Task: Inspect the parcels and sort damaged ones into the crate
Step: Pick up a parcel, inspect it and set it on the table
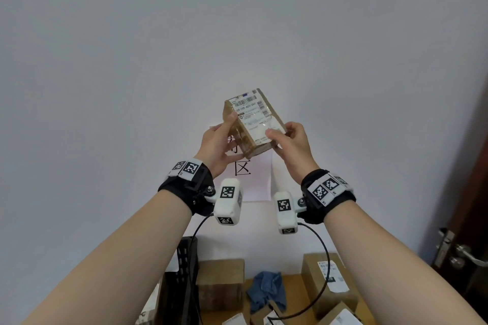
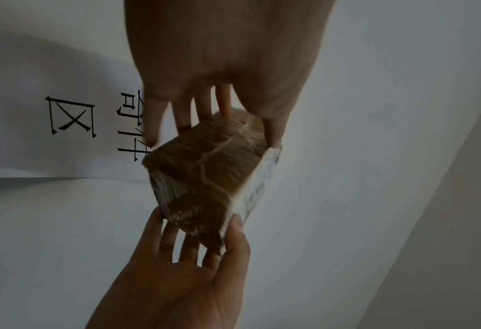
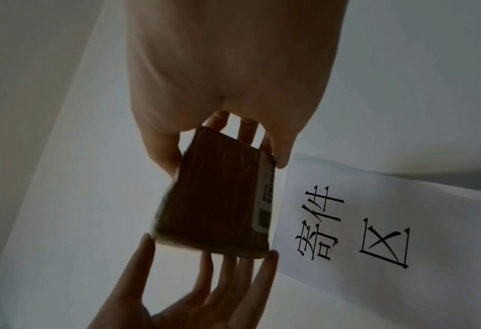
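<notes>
Behind everything you have the white wall [image 1: 237, 21] with a paper sign [image 1: 253, 182] fixed on it. Below, on the wooden table [image 1: 290, 282], the black crate [image 1: 182, 280] stands at the left, close under your left arm, with other cardboard parcels [image 1: 220, 283] and a blue cloth [image 1: 266, 290] beside it.

You hold the small taped parcel [image 1: 253, 121] high in front of the sign, well above the table. Its long axis goes from lower right up to upper left, and the face with the shipping label [image 1: 252, 116] is turned toward you.

Your left hand [image 1: 220, 145] pinches its left side, thumb on the front edge and fingers behind. Your right hand [image 1: 291, 140] pinches the lower right corner, thumb lying on the label.

I judge you are inspecting it. If it is damaged, the crate lies down and left, nearer your left hand.
</notes>
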A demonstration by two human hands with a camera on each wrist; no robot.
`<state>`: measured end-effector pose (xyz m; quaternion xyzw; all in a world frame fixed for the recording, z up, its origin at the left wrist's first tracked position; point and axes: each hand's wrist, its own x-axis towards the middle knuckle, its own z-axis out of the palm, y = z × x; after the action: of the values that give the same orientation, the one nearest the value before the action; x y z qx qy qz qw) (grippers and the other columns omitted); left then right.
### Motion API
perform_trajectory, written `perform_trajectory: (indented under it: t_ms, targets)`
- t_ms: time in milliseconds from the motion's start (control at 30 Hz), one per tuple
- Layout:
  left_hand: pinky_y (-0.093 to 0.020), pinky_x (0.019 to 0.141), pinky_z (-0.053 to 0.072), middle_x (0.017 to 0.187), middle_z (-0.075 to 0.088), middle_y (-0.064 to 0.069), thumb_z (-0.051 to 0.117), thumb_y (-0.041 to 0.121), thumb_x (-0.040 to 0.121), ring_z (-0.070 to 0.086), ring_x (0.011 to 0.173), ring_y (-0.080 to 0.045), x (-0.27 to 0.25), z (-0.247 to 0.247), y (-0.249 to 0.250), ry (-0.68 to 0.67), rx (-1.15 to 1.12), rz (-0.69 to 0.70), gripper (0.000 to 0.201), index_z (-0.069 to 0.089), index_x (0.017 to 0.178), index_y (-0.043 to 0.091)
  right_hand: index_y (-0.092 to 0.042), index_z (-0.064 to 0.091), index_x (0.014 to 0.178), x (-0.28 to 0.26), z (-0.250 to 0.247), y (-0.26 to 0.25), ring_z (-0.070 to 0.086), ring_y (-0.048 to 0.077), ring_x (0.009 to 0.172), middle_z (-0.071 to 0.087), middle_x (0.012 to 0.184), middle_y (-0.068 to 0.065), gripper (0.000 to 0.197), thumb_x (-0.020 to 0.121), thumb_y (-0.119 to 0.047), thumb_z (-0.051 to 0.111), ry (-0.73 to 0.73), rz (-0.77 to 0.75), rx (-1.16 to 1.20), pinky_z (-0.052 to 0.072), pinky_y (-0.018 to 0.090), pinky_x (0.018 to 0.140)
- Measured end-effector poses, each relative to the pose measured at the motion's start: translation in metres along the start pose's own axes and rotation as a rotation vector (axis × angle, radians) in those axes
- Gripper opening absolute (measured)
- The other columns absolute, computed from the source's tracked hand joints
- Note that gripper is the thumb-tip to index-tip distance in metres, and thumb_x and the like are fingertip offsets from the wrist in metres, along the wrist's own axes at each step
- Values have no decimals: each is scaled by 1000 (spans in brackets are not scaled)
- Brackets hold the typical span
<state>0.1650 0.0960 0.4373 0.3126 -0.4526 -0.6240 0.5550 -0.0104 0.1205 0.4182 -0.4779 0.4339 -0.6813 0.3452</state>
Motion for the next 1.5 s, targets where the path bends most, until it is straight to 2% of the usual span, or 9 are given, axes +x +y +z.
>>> perform_trajectory:
  t_ms: [133,300,467,600,833,1067,1200,1367,1500]
  targets:
    - [-47,81,62,116,77,-7,82,29,90,75,90,-23,3,-4,-6,18,137,10,56,55,139,23,-22,57,112,-2,0,4,69,28,113,66,121,5,66,59,-41,91,-23,22,-192,57,45,98]
    - [-53,95,59,114,74,-4,85,21,85,73,97,-21,9,-14,-12,101,197,10,65,51,140,21,-20,69,116,-2,-4,-10,68,16,114,73,118,-3,21,103,-34,59,3,-115,-349,53,32,100]
    - [-37,80,58,114,76,-1,87,21,83,73,83,-12,14,-21,-19,126,188,22,64,57,139,13,-8,72,125,-11,1,-36,74,6,104,77,116,1,53,112,-42,35,-108,-180,-369,52,14,92]
    - [-25,63,58,106,79,-3,85,15,84,74,73,-10,13,-19,-24,86,230,55,42,71,124,11,-18,66,129,-19,14,-45,75,10,98,78,110,2,59,108,-59,29,-237,-52,-424,49,14,75]
    - [-24,58,58,102,80,-7,81,6,85,76,74,-14,13,-21,-25,81,253,98,31,74,114,12,-39,61,86,-30,19,-50,70,-6,80,75,90,-12,46,109,-57,24,-291,18,-489,41,0,56]
    - [-25,63,60,105,81,-8,82,4,83,77,80,-17,12,-17,-28,83,242,104,35,75,117,11,-23,66,87,-29,25,-47,73,22,105,80,104,6,57,107,-61,28,-288,32,-539,49,29,93]
    - [-25,65,60,107,81,-7,82,5,83,77,83,-16,13,-23,-32,56,258,95,36,75,117,13,-30,65,89,-28,23,-44,74,20,103,80,105,5,53,107,-61,26,-310,55,-524,50,31,95]
    - [-23,61,58,100,79,-5,80,9,86,73,68,-9,15,-32,-35,63,231,43,36,73,121,14,-19,65,132,-20,19,-37,76,16,97,79,107,6,56,108,-57,32,-296,84,-425,54,24,88]
    - [-28,75,60,107,80,-5,78,14,89,73,78,-13,15,-36,-34,33,180,15,32,73,121,16,-8,72,117,-16,15,-34,78,24,88,80,95,12,47,110,-43,42,-171,-6,-270,61,28,81]
